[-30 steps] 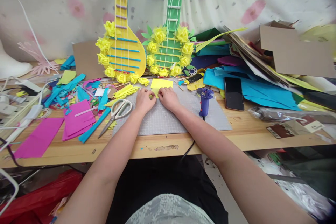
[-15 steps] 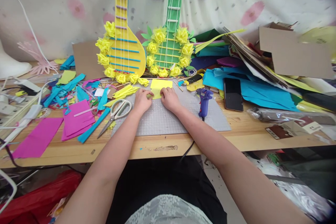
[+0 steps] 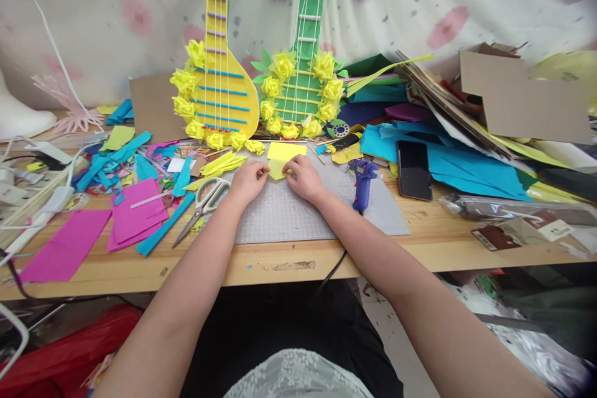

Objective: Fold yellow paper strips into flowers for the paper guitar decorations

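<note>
A small piece of yellow paper (image 3: 277,170) lies between my two hands on the grey cutting mat (image 3: 289,217). My left hand (image 3: 250,183) has its fingers curled and pinched at the paper's left edge. At the right edge, my right hand (image 3: 304,177) pinches the same piece, its fingertips partly hidden. Just behind is a brighter yellow sheet (image 3: 286,150) lying flat. Scissors (image 3: 205,204) with pale handles rest left of my left hand, beside yellow paper strips (image 3: 222,163). A purple glue gun (image 3: 362,183) stands on the mat to the right.
A yellow paper guitar (image 3: 221,96) and a green one (image 3: 303,90), both trimmed with yellow flowers, lean at the back. Magenta sheets (image 3: 140,211) and blue scraps lie left. On the right are a phone (image 3: 414,169), blue paper (image 3: 476,168) and stacked cardboard (image 3: 522,90).
My left hand has shifted slightly left and down, and the small yellow paper sits a little lower. My right hand stays nearly in place.
</note>
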`<state>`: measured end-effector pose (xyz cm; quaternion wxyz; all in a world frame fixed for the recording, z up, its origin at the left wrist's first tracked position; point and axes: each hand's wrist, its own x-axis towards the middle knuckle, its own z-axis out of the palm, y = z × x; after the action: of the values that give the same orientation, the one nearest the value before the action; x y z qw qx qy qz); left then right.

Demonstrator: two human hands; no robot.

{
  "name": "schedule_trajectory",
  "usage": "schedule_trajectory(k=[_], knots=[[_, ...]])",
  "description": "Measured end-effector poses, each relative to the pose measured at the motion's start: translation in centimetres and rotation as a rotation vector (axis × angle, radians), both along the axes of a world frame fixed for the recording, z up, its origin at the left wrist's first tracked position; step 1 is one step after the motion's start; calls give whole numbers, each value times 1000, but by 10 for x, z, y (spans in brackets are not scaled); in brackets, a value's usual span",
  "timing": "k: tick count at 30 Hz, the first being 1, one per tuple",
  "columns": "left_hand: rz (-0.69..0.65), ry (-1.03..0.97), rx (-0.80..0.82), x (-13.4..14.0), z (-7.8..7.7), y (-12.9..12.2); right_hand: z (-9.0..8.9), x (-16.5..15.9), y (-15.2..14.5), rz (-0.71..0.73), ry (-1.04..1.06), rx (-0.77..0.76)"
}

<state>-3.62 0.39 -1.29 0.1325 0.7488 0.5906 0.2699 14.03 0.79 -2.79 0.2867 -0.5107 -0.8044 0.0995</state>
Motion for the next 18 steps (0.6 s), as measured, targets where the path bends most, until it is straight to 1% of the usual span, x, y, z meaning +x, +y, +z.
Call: schedule_trajectory(k=[2, 4, 6, 8, 10, 13, 16, 18], knots=[[5, 88, 71, 4, 5, -5, 0, 1, 0, -26, 3, 15], [47, 173, 120, 9, 8, -10, 1, 1, -1, -49, 15, 40], [83, 249, 136, 15, 8, -14, 4, 1, -2, -50, 24, 56], [82, 286, 128, 21, 5, -16, 5, 0, -3, -21, 16, 54], [48, 274, 118, 25, 1, -16, 5, 0, -3, 27, -6, 37], [-32, 205, 123, 23, -4, -14, 3, -1, -2, 73, -23, -14], [-99, 99, 100, 16, -7, -9, 2, -1, 0, 52, 19, -78], [-89, 7, 44, 11, -9, -4, 2, -1, 0, 26, 55, -117]])
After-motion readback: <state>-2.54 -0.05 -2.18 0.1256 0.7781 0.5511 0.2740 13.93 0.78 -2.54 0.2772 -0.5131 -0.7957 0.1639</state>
